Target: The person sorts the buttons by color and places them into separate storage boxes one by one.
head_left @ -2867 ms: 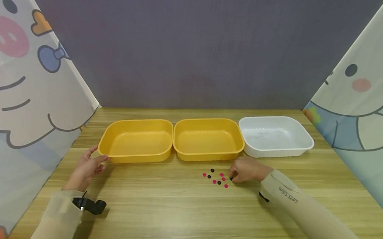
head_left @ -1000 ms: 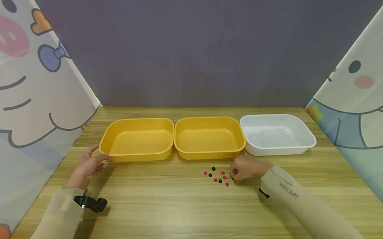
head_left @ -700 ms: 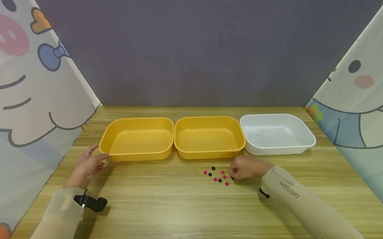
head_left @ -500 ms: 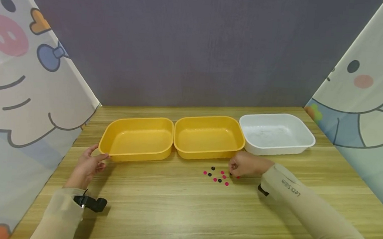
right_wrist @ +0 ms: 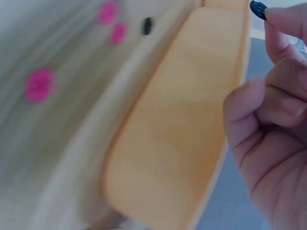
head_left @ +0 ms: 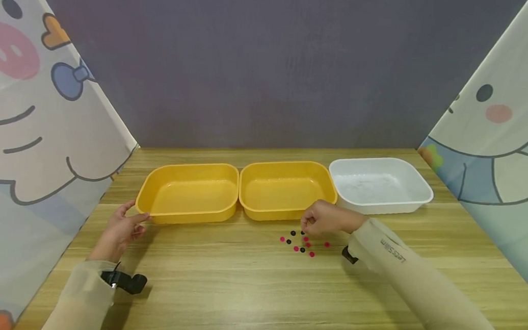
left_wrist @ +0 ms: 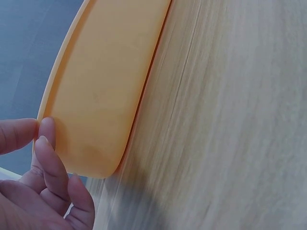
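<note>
In the right wrist view, my right hand (head_left: 326, 218) pinches a small black button (right_wrist: 258, 9) between thumb and fingertip. In the head view that hand is in front of the middle yellow tray (head_left: 251, 214), just above a scatter of pink and black buttons. Among them are a black button (head_left: 288, 242) and a pink button (head_left: 311, 254) nearest the front. Another pink button (head_left: 327, 244) lies apart on the right. My left hand (head_left: 121, 229) grips the near left corner of the left yellow tray (head_left: 196, 217), its thumb on the rim (left_wrist: 50, 96).
To the right of the yellow trays stands a white tray (head_left: 380, 210), and all three form a row on the wooden table (head_left: 237, 286). A grey panel (head_left: 270, 68) rises behind them. Cartoon-printed sheets (head_left: 49, 145) flank both sides.
My right hand has lifted from the table and moved left and back with the black button, uncovering a pink button on the right. My left hand stays at the tray corner.
</note>
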Demonstrator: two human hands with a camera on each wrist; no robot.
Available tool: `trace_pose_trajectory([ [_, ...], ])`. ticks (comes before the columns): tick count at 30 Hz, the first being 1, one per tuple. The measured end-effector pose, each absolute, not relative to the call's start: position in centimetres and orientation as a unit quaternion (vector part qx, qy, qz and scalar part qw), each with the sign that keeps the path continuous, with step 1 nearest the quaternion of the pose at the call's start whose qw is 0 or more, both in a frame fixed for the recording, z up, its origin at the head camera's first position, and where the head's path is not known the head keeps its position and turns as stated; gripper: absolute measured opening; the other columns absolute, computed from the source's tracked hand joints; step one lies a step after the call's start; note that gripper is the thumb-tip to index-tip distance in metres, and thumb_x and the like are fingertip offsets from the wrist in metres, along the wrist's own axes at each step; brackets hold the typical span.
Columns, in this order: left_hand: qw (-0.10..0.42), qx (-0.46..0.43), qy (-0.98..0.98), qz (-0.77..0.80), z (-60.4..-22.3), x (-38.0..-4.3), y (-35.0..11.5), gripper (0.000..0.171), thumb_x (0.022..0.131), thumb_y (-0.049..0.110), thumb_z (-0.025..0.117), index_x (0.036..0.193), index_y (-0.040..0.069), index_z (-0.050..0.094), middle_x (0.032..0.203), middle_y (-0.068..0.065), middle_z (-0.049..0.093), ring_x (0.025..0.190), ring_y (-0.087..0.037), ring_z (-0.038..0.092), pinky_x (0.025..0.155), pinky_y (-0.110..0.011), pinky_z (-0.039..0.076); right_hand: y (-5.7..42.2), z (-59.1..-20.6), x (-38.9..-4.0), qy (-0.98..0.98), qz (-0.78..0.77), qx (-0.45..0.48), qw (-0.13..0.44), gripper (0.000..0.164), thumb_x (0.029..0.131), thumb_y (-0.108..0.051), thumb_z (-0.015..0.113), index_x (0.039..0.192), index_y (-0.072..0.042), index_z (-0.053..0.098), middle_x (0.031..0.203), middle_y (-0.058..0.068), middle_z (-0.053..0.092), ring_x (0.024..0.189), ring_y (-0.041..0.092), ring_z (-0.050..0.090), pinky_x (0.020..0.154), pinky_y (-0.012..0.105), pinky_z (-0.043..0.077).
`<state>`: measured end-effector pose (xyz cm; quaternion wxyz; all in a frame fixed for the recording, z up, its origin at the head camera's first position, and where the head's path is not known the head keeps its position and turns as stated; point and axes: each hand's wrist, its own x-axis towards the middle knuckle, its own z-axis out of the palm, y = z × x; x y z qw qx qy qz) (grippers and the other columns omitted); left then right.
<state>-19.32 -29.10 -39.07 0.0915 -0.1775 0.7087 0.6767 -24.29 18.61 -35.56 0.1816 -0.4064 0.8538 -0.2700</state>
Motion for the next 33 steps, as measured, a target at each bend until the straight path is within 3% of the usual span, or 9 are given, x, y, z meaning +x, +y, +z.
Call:
trace_pose_trajectory([
  [9, 0.085, -0.186, 0.7, 0.684, -39.1, -19.2, -29.3, 0.082, 0.098, 0.009, 0.053, 0.153, 0.008, -0.007, 0.073, 0.01, 0.062, 0.053, -0.007, 0.055, 0.06, -0.022, 0.05, 16.2, -34.0, -25.6, 0.854, -0.26, -0.419, 0.164, 0.01, 0.079, 0.002, 0.063, 0.075, -0.005, 0.068, 0.057, -0.01, 0.047, 0.053, 0.002, 0.037, 0.059, 0.021, 0.042],
  [26, 0.071, -0.187, 0.7, 0.685, -39.0, -19.3, -29.0, 0.079, 0.097, 0.005, 0.053, 0.153, 0.005, -0.003, 0.072, 0.011, 0.063, 0.052, -0.005, 0.054, 0.058, -0.021, 0.049, 11.5, -33.5, -27.6, 0.859, -0.258, -0.407, 0.173, 0.01, 0.083, -0.003, 0.061, 0.083, 0.001, 0.07, 0.055, -0.008, 0.047, 0.051, 0.005, 0.032, 0.059, 0.021, 0.037],
  [33, 0.072, -0.189, 0.699, 0.686, -39.0, -19.3, -28.8, 0.078, 0.097, 0.006, 0.053, 0.153, 0.007, -0.002, 0.071, 0.011, 0.065, 0.05, -0.006, 0.053, 0.055, -0.021, 0.048, 9.4, -33.7, -28.4, 0.86, -0.255, -0.411, 0.161, 0.01, 0.083, -0.004, 0.061, 0.081, -0.006, 0.07, 0.055, -0.007, 0.046, 0.05, 0.006, 0.032, 0.062, 0.021, 0.039],
])
